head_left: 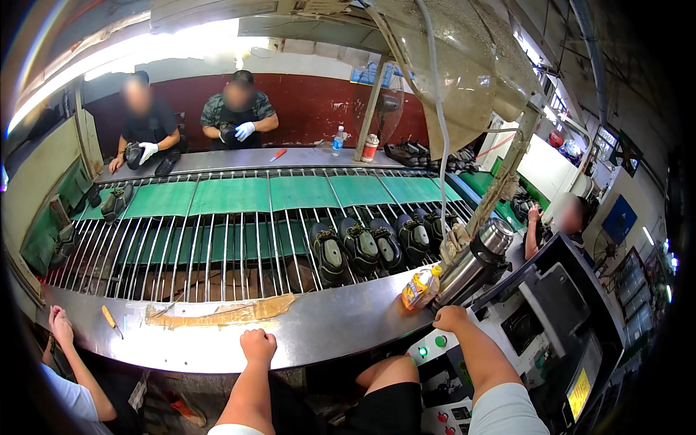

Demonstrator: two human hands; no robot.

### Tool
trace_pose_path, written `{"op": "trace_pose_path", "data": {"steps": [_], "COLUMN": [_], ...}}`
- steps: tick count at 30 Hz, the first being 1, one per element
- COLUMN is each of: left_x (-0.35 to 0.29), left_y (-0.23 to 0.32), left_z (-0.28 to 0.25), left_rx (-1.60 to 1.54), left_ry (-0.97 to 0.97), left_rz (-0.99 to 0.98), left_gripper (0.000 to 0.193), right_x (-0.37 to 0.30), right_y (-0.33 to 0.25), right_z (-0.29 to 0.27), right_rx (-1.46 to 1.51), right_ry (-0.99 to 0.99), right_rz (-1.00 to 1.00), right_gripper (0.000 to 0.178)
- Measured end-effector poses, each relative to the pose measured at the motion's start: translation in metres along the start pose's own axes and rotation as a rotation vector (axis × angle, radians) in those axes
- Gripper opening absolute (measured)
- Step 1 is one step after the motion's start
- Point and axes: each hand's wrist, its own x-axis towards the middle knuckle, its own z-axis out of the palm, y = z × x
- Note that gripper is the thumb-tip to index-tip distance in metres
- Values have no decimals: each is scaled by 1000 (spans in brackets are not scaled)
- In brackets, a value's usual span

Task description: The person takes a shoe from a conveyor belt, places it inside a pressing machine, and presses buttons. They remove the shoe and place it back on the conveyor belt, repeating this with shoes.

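My left hand (259, 346) is closed in a fist at the near edge of the metal worktable (333, 326), and nothing shows in it. To the right, my right hand (452, 319) is also curled closed, beside the machine's control panel (464, 335); I see nothing in its fingers. Just past that hand stand a bottle of orange drink (420, 288) and a large steel thermos (475, 262), which leans in the view. Beyond the tabletop, several dark shoes with grey soles (360, 246) rest in a row on the bar rack.
A wooden-handled tool (111, 319) and a strip of brown tape (225, 312) lie on the worktable. Green belt sections (232, 194) cross the conveyor. Two people handle shoes at the far bench (246, 158); a neighbour's hand (61, 326) is at far left. A hose (438, 109) hangs down.
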Motion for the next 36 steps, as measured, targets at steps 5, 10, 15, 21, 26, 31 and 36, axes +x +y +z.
{"op": "trace_pose_path", "data": {"steps": [5,10,15,21,26,31,36], "left_x": [1,-2,0,1,0,0,1], "left_y": [4,1,0,0,-4,-8,-12], "left_z": [-3,-1,-2,-4,-3,-6,-4], "left_rx": [9,10,-15,-30,-52,-50,-128], "left_ry": [-7,-13,4,20,25,38,-18], "left_rz": [4,5,-28,9,11,17,43], "left_gripper": [17,17,17,18,20,21,22], "right_x": [-5,-11,-3,-6,-5,6,43], "right_y": [3,3,4,-3,0,3,-50], "right_z": [7,10,17,17,24,27,35], "right_rx": [89,170,215,248,237,103,216], "right_ry": [116,235,343,358,470,387,253], "right_rz": [37,92,119,165,116,87,-147], "right_gripper": [23,17,15,11,7,10,22]}}
